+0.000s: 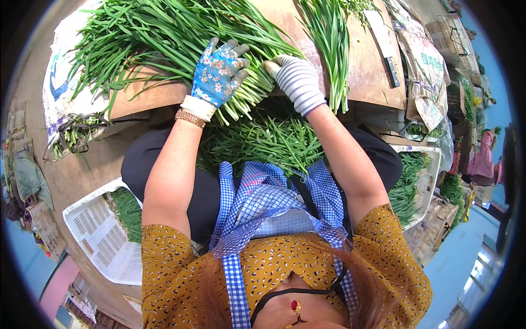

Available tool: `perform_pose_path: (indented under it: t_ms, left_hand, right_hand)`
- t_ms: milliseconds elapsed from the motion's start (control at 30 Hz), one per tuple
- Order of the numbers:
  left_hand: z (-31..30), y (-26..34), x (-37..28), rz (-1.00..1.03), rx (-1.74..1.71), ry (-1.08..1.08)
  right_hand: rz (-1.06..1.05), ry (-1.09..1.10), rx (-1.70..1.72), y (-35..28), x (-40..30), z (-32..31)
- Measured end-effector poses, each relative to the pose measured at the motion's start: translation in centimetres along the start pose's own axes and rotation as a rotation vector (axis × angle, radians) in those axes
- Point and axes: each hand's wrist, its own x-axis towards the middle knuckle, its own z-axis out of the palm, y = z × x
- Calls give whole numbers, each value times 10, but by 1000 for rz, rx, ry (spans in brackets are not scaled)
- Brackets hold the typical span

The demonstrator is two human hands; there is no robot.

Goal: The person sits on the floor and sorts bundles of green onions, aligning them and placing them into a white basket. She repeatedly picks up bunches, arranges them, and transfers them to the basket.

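Long green leafy stalks, perhaps garlic chives [164, 37], lie in a large heap across the wooden board [152, 88], their pale cut ends towards me. My left hand [220, 74], in a blue floral glove, rests on the stalks with its fingers spread. My right hand [298, 82], in a grey-and-white striped glove, has its thumb and fingers closed at the right edge of the heap; stalks seem pinched at its fingertips. Right of it lies a separate bundle of the same greens [333, 57]. More cut greens [263, 144] lie below the board, between my knees.
A cleaver with a black handle [380, 37] lies at the board's right side. White plastic crates [102, 238] holding greens stand at both sides of me. Woven sacks [423, 74] flank the board, and tied stalks [76, 137] show beneath the left one.
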Motion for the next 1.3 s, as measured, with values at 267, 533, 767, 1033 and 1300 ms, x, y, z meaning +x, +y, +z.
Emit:
perform_pose_path:
  t_ms: [267, 533, 767, 1033, 1300]
  left_hand:
    - [0, -1, 0, -17, -14, 0]
    - [1, -1, -1, -55, 9, -40]
    - [0, 3, 3, -14, 93, 32]
    - [-10, 5, 2, -9, 165, 16]
    - [-9, 2, -2, -11, 158, 26]
  right_hand:
    - [23, -39, 40, -5, 12, 2]
    - [174, -252, 776, 24, -34, -9]
    - [-325, -1065, -498, 80, -130, -25]
    - [-447, 44, 230, -3, -58, -14]
    - [-323, 68, 91, 30, -9, -6]
